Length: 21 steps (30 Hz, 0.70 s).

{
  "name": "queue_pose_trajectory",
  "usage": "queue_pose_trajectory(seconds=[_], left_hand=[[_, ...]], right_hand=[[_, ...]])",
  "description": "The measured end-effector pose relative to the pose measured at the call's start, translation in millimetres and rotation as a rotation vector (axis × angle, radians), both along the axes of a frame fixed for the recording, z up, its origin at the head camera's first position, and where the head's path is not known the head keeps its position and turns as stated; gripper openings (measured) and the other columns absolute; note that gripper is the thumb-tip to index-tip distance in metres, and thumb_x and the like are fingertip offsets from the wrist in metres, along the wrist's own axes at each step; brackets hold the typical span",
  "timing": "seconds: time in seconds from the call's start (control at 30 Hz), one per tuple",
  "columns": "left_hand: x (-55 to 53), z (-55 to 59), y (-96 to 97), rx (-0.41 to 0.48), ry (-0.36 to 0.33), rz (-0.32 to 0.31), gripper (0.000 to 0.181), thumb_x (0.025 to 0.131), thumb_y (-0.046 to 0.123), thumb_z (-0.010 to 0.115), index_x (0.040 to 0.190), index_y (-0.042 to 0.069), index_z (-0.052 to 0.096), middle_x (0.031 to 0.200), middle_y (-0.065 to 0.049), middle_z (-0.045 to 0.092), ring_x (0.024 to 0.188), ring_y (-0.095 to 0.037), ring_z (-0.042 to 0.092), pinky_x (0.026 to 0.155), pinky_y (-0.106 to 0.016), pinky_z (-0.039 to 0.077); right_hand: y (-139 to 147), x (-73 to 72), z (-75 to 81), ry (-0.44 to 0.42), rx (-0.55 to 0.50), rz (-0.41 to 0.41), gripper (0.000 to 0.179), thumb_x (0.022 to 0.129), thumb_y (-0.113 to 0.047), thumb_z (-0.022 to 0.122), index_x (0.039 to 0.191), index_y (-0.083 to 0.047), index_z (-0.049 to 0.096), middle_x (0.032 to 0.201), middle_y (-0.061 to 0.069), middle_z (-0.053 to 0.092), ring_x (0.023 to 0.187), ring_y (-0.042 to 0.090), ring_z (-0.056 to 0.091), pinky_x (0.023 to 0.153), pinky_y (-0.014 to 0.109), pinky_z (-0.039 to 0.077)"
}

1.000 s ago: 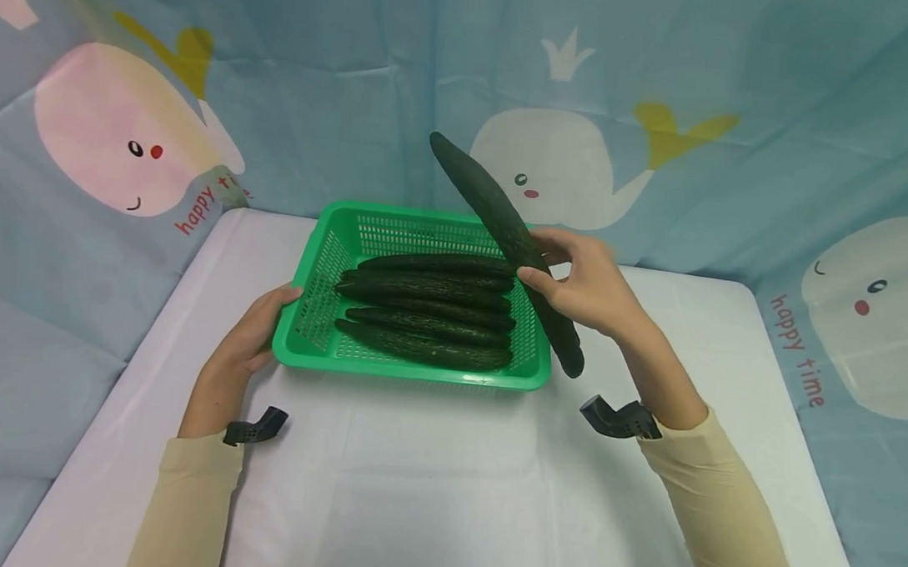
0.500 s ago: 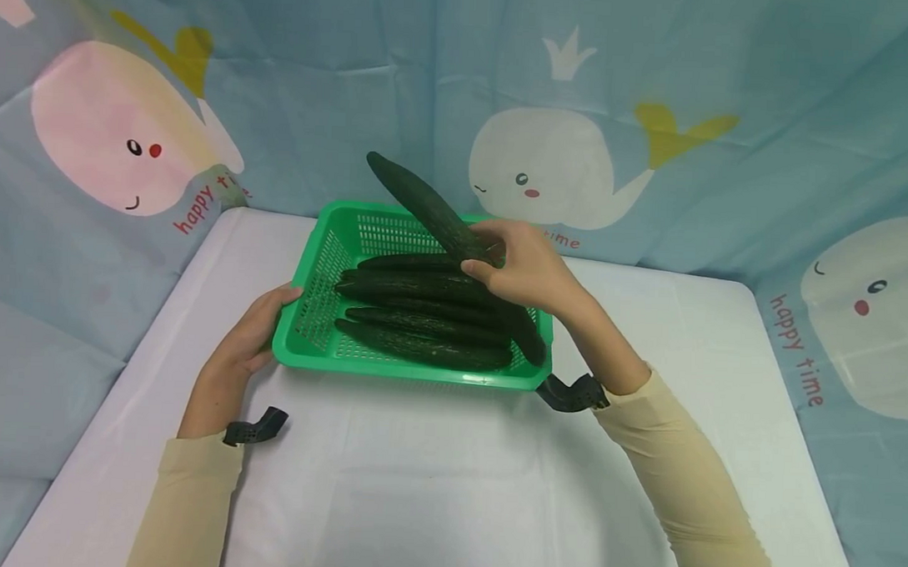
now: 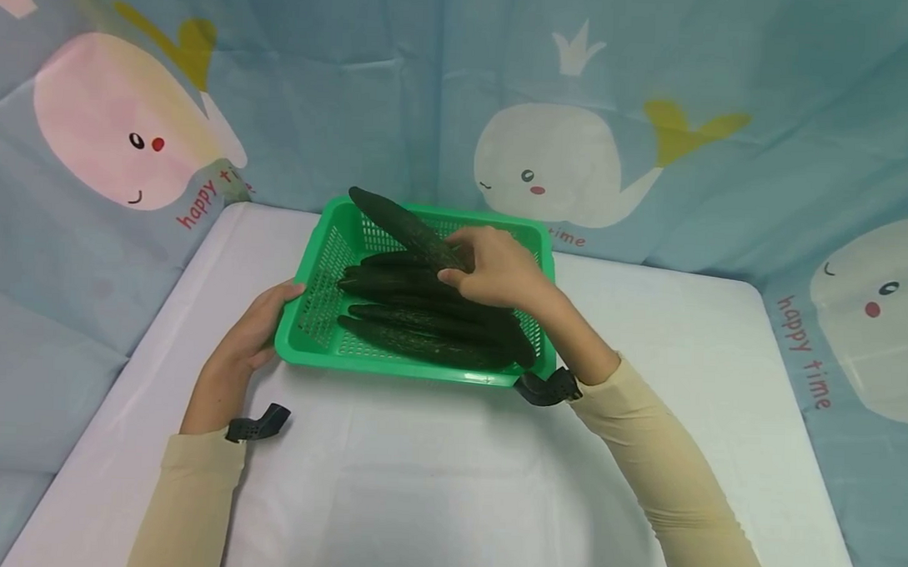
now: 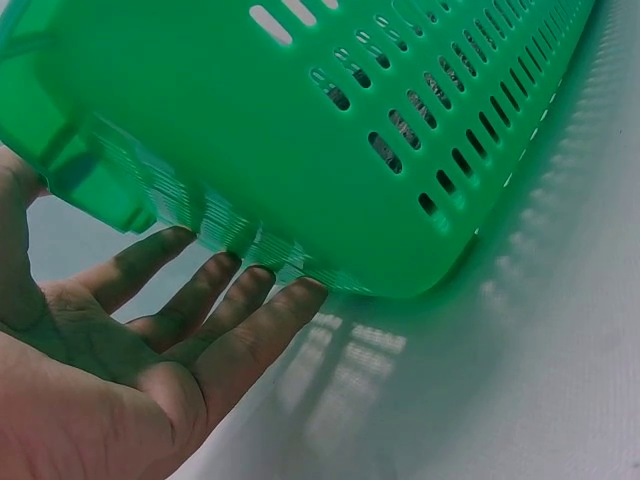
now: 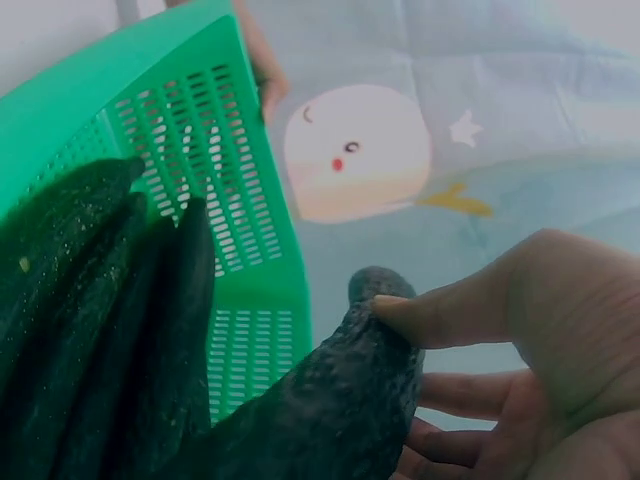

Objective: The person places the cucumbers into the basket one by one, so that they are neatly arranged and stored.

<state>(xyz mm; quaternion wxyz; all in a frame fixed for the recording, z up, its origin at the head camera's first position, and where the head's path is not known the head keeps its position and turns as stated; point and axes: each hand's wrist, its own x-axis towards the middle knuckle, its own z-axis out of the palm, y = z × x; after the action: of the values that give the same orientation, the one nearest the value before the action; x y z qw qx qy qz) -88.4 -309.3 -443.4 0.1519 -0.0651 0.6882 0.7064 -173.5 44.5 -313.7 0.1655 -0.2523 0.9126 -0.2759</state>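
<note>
In the head view, my right hand (image 3: pixel 503 268) pinches a long dark-green cucumber (image 3: pixel 396 221) between thumb and fingers, above the green basket (image 3: pixel 301 357). That cucumber slants: its far end rises over the back rim, and its near end lies low over the basket's right side. Several more cucumbers (image 3: pixel 422 345) lie side by side inside, partly covered by the held one. At the basket's left side, my left hand (image 3: pixel 261 327) holds the rim, thumb on top. The left wrist view shows its fingertips (image 4: pixel 305 292) against the outer wall.
A white cloth covers the table (image 3: pixel 417 482) under the basket. Behind and at both sides hangs a blue curtain (image 3: pixel 355 113) printed with whales. Dark camera mounts sit on both wrists, the right mount (image 3: pixel 546 387) close to the basket's front right corner.
The right hand has carried the cucumber leftward from beyond the basket's right edge to above the other cucumbers, then lowered it. The left hand stays at the rim.
</note>
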Motion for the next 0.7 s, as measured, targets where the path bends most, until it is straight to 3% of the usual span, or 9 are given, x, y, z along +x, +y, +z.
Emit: queue_pose_trajectory(seconds=[0.17,0.4,0.7], left_hand=[[-1.7,0.6,1.8,-0.005,0.005,0.001,0.075,0.113,0.043,0.043,0.169,0.000,0.014,0.126,0.014,0.065,0.111,0.000,0.073,0.094,-0.021,0.062],[-2.4,1.6,2.9,0.007,-0.008,0.003,0.075,0.113,0.042,0.043,0.169,0.001,0.015,0.125,0.012,0.066,0.109,-0.001,0.073,0.093,-0.021,0.063],[0.2,1.6,0.7,-0.003,-0.010,0.009,0.076,0.113,0.043,0.043,0.169,0.001,0.013,0.123,0.015,0.067,0.108,-0.001,0.073,0.092,-0.021,0.063]], right_hand=[[-3.9,0.8,-3.2,-0.013,0.031,0.019,0.054,0.101,-0.031,0.072,0.149,-0.011,0.060,0.115,0.008,0.073,0.099,0.025,0.066,0.086,0.045,0.057],[-3.7,-0.7,-7.1,0.014,0.083,0.037,0.057,0.104,-0.035,0.067,0.154,-0.011,0.055,0.146,0.013,0.066,0.130,0.031,0.067,0.101,0.053,0.059],[19.8,1.2,-7.6,-0.011,0.010,0.016,0.058,0.105,-0.036,0.066,0.154,-0.008,0.053,0.154,0.015,0.060,0.130,0.035,0.068,0.107,0.055,0.058]])
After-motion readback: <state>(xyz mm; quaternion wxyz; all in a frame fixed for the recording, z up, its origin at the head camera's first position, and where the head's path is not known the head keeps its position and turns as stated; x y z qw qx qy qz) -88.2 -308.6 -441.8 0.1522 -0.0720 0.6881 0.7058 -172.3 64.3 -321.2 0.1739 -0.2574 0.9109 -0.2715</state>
